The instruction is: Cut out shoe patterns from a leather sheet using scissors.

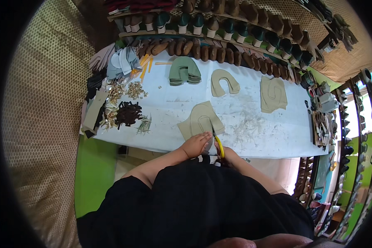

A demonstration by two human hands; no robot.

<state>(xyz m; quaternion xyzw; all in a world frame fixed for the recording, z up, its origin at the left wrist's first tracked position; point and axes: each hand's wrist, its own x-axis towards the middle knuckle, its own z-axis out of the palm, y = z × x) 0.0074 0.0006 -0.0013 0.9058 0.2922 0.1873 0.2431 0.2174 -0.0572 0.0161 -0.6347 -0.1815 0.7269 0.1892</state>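
A beige sheet of leather-like material, marked with curved outlines, lies at the table's near edge. My left hand grips its near side, fingers close together on top. In my right hand is a pair of scissors with yellow handles; the blades reach into the sheet, right of the inner curve. My right fingers are partly hidden by the handles. Farther back lie a stack of green arch-shaped pieces, some beige U-shaped pieces and, to the right, a stack of outlined beige sheets.
Dark strips, gold-coloured small parts and thin green offcuts cover the left of the white tabletop. Brown shoe lasts line the back, below shelves of more lasts. Piled scraps edge the right end.
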